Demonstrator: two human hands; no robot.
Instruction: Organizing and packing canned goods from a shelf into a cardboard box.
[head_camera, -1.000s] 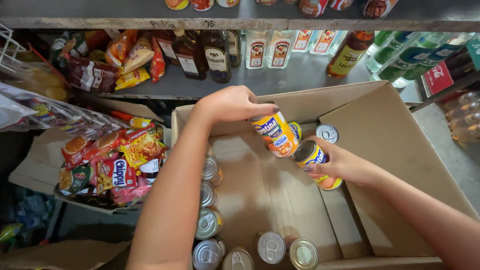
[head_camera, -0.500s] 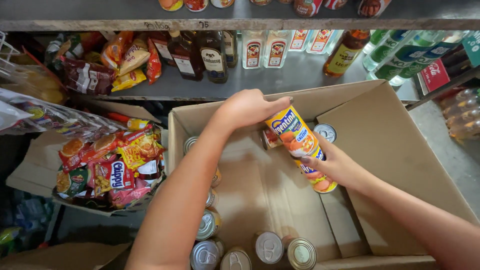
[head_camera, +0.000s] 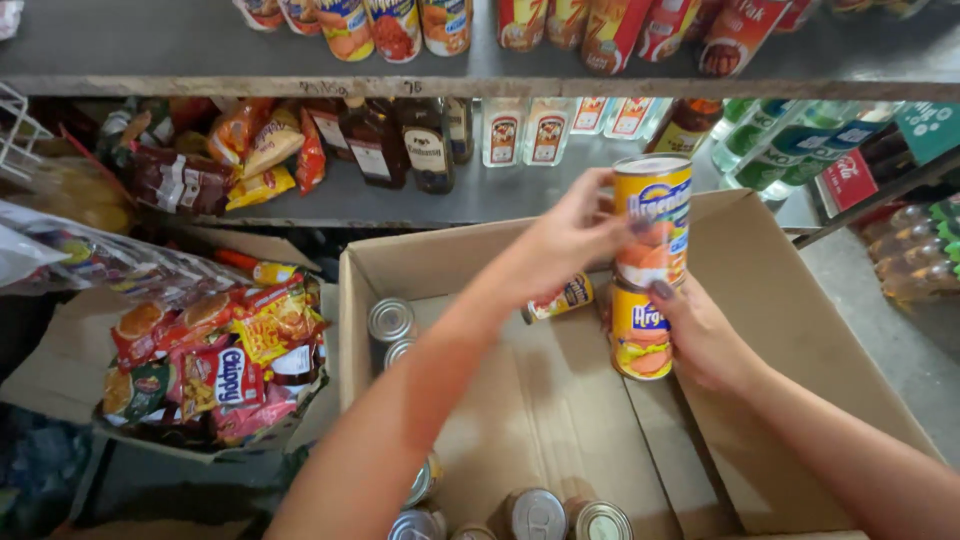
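My left hand (head_camera: 570, 240) grips the upper yellow-and-orange can (head_camera: 652, 215). That can stands stacked on a lower yellow can (head_camera: 640, 335), which my right hand (head_camera: 705, 340) holds from the side and below. Both cans are upright, lifted above the open cardboard box (head_camera: 780, 300). One more can (head_camera: 560, 298) lies on its side on the box floor behind them. Several silver-topped cans (head_camera: 390, 320) stand along the box's left wall and near edge (head_camera: 535, 515).
A grey shelf (head_camera: 400, 205) behind the box carries dark bottles (head_camera: 380, 140), clear bottles (head_camera: 525, 130) and snack bags (head_camera: 255, 150). A higher shelf (head_camera: 150, 50) holds cans and pouches. On the left sits a second carton of snack packets (head_camera: 215, 365). Green bottles (head_camera: 790, 145) stand at right.
Both hands have risen out of the box with their cans. The two cans, held side by side before, are now stacked upright one on the other.
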